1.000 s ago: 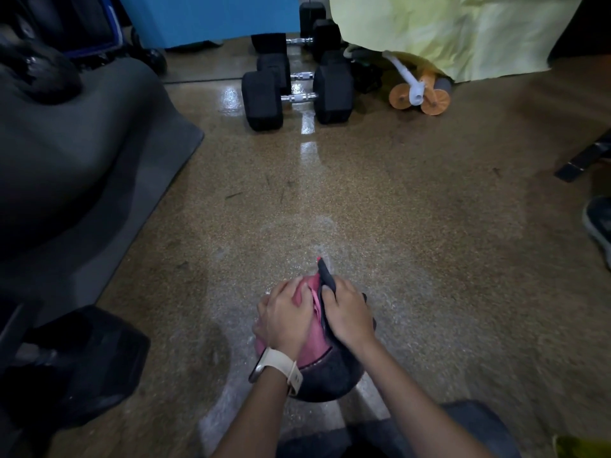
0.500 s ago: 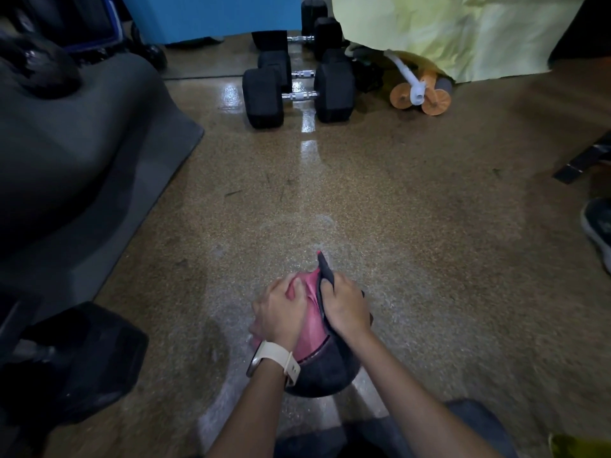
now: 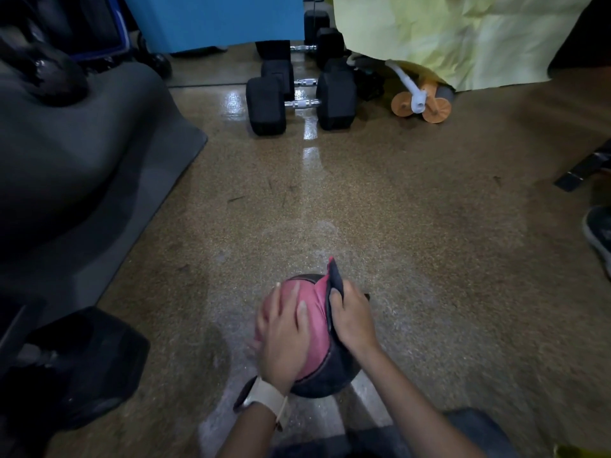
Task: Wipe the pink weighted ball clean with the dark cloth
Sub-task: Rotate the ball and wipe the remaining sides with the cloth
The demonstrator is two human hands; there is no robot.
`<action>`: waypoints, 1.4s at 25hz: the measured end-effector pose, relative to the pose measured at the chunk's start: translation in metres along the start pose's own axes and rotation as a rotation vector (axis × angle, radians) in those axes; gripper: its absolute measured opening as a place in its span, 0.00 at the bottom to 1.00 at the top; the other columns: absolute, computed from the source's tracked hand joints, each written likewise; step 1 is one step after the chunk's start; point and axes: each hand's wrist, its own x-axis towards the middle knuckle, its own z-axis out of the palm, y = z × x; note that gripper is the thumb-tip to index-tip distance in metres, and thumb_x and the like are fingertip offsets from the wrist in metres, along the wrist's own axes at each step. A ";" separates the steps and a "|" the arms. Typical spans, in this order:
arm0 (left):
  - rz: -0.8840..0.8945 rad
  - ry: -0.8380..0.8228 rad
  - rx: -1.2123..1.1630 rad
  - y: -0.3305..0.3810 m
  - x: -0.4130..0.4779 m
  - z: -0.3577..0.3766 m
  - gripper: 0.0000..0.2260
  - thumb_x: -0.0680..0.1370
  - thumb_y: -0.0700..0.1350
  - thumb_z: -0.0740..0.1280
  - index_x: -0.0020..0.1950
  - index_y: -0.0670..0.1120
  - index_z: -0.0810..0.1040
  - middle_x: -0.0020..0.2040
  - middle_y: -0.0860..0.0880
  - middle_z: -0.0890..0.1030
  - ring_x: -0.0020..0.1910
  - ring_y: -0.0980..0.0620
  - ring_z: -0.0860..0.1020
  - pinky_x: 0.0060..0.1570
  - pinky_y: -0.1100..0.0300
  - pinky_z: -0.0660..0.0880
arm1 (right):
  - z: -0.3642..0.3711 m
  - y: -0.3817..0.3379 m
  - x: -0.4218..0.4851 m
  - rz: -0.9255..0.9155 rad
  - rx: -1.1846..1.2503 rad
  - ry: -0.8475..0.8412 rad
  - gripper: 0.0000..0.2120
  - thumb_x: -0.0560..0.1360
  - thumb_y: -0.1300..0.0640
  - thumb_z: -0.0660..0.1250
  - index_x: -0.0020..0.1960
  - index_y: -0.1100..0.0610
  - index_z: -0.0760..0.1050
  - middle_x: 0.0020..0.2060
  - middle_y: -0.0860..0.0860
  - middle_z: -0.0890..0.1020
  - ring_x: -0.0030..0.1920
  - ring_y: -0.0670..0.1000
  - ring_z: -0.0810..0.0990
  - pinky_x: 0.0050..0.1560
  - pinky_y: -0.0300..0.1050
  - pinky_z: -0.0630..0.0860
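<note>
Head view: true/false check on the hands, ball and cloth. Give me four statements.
1. The left hand lies spread on the pink part of the ball. True.
2. The right hand is empty. False: it grips the dark cloth against the ball.
3. The ball sits on the grey mat. False: it sits on the brown floor; the mat lies off to the left.
4. Black dumbbells lie on the floor beyond the ball. True.

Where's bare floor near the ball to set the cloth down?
Bare floor runs wide right of the ball, out to the shoe, and ahead of it up to the dumbbells. Left is crowded: the grey mat and a black object hem that side in.
</note>
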 end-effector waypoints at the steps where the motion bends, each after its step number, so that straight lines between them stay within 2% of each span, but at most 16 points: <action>1: 0.054 -0.013 0.051 0.002 0.006 0.003 0.30 0.78 0.67 0.36 0.77 0.66 0.58 0.82 0.56 0.60 0.83 0.47 0.54 0.77 0.32 0.52 | 0.006 0.002 -0.011 -0.032 -0.082 0.024 0.19 0.77 0.48 0.49 0.61 0.53 0.72 0.59 0.51 0.77 0.64 0.58 0.73 0.62 0.52 0.70; 3: 0.047 -0.035 0.030 0.003 0.022 0.006 0.30 0.76 0.71 0.34 0.74 0.69 0.59 0.80 0.57 0.65 0.82 0.48 0.58 0.75 0.32 0.55 | 0.015 0.004 -0.063 -0.190 -0.242 0.035 0.24 0.78 0.48 0.48 0.72 0.50 0.65 0.73 0.50 0.67 0.75 0.57 0.61 0.73 0.59 0.60; 6: 0.031 -0.022 0.017 0.003 0.033 0.012 0.31 0.76 0.70 0.38 0.73 0.68 0.65 0.79 0.56 0.66 0.81 0.47 0.60 0.75 0.35 0.58 | 0.001 0.013 -0.078 -0.271 -0.312 -0.105 0.28 0.76 0.44 0.42 0.76 0.44 0.56 0.77 0.42 0.52 0.78 0.50 0.46 0.74 0.56 0.47; 8: -0.006 -0.035 0.018 0.010 0.028 0.010 0.30 0.75 0.68 0.39 0.74 0.67 0.64 0.80 0.56 0.65 0.81 0.47 0.58 0.76 0.35 0.57 | -0.005 0.008 -0.031 -0.189 -0.275 -0.150 0.31 0.75 0.41 0.39 0.74 0.45 0.59 0.77 0.43 0.56 0.78 0.51 0.49 0.76 0.59 0.48; 10: -0.057 -0.037 -0.016 0.022 0.019 0.005 0.26 0.79 0.67 0.43 0.75 0.66 0.65 0.81 0.55 0.63 0.81 0.44 0.57 0.75 0.33 0.58 | -0.008 -0.006 0.004 -0.026 -0.192 -0.090 0.29 0.74 0.42 0.41 0.68 0.50 0.67 0.71 0.48 0.69 0.74 0.55 0.62 0.72 0.63 0.56; 11: -0.090 -0.033 -0.023 0.029 0.017 0.002 0.23 0.82 0.64 0.45 0.75 0.65 0.65 0.82 0.54 0.61 0.81 0.42 0.57 0.75 0.33 0.58 | -0.003 -0.012 0.002 0.027 -0.192 -0.042 0.28 0.75 0.43 0.43 0.67 0.51 0.68 0.70 0.49 0.70 0.73 0.55 0.64 0.72 0.63 0.56; 14: -0.135 -0.039 -0.036 0.034 0.015 -0.003 0.20 0.85 0.61 0.48 0.76 0.64 0.65 0.82 0.55 0.61 0.80 0.40 0.57 0.74 0.33 0.59 | 0.012 -0.005 -0.067 -0.134 -0.256 -0.010 0.28 0.77 0.43 0.41 0.75 0.49 0.60 0.77 0.47 0.58 0.78 0.55 0.52 0.74 0.60 0.49; 16: -0.101 -0.044 -0.024 0.026 0.016 -0.003 0.24 0.82 0.66 0.44 0.76 0.64 0.66 0.81 0.55 0.62 0.80 0.42 0.58 0.75 0.36 0.59 | 0.004 0.006 -0.084 -0.182 -0.295 -0.088 0.28 0.77 0.42 0.40 0.77 0.45 0.54 0.78 0.45 0.50 0.78 0.53 0.45 0.74 0.59 0.46; 18: -0.054 -0.014 0.007 0.022 0.015 0.000 0.31 0.78 0.68 0.39 0.76 0.64 0.66 0.80 0.53 0.64 0.79 0.42 0.60 0.76 0.40 0.59 | -0.002 0.004 -0.047 -0.129 -0.263 -0.139 0.27 0.78 0.42 0.41 0.75 0.45 0.57 0.77 0.44 0.54 0.78 0.53 0.47 0.75 0.60 0.47; 21: -0.120 -0.033 -0.007 0.032 0.008 0.002 0.22 0.84 0.62 0.47 0.77 0.63 0.65 0.82 0.53 0.61 0.81 0.40 0.56 0.77 0.37 0.57 | -0.006 -0.006 0.006 0.027 -0.149 -0.108 0.17 0.79 0.47 0.48 0.62 0.50 0.68 0.66 0.49 0.72 0.71 0.57 0.65 0.69 0.64 0.60; 23: -0.126 -0.042 -0.007 0.033 0.012 0.000 0.21 0.84 0.62 0.47 0.76 0.63 0.65 0.82 0.53 0.61 0.81 0.41 0.56 0.76 0.35 0.58 | 0.004 -0.001 -0.018 -0.032 -0.190 -0.022 0.23 0.78 0.45 0.45 0.68 0.50 0.66 0.71 0.48 0.69 0.74 0.55 0.62 0.73 0.61 0.56; 25: -0.104 -0.050 0.003 0.029 0.023 0.001 0.24 0.82 0.65 0.45 0.76 0.64 0.66 0.81 0.54 0.62 0.80 0.41 0.59 0.75 0.34 0.60 | 0.010 0.011 -0.074 -0.181 -0.230 0.025 0.26 0.79 0.43 0.44 0.76 0.48 0.58 0.76 0.47 0.60 0.77 0.53 0.53 0.74 0.55 0.52; 28: -0.061 -0.028 -0.003 0.019 0.032 0.007 0.29 0.78 0.69 0.41 0.74 0.66 0.67 0.79 0.55 0.66 0.77 0.43 0.63 0.74 0.35 0.62 | 0.004 0.022 -0.077 -0.228 -0.295 -0.027 0.27 0.79 0.41 0.42 0.77 0.44 0.51 0.77 0.44 0.55 0.78 0.50 0.49 0.74 0.55 0.50; 30: -0.064 -0.001 0.021 0.015 0.032 0.011 0.33 0.74 0.70 0.37 0.73 0.66 0.67 0.78 0.57 0.67 0.78 0.47 0.64 0.75 0.39 0.61 | 0.003 0.008 -0.028 -0.138 -0.255 -0.085 0.28 0.77 0.41 0.41 0.75 0.45 0.58 0.76 0.43 0.59 0.77 0.51 0.51 0.75 0.60 0.51; 32: -0.094 0.009 0.024 0.015 0.030 0.013 0.32 0.74 0.69 0.36 0.73 0.67 0.65 0.78 0.58 0.66 0.78 0.47 0.63 0.75 0.38 0.61 | 0.003 -0.012 0.015 -0.014 -0.221 -0.119 0.23 0.78 0.44 0.47 0.67 0.49 0.67 0.70 0.47 0.69 0.73 0.53 0.62 0.71 0.63 0.57; 35: -0.104 0.011 -0.012 0.013 0.036 0.009 0.34 0.73 0.69 0.36 0.72 0.66 0.67 0.77 0.57 0.68 0.77 0.46 0.64 0.75 0.40 0.61 | 0.009 -0.014 -0.014 -0.117 -0.273 -0.068 0.25 0.78 0.43 0.44 0.72 0.45 0.63 0.74 0.44 0.64 0.76 0.51 0.57 0.74 0.59 0.51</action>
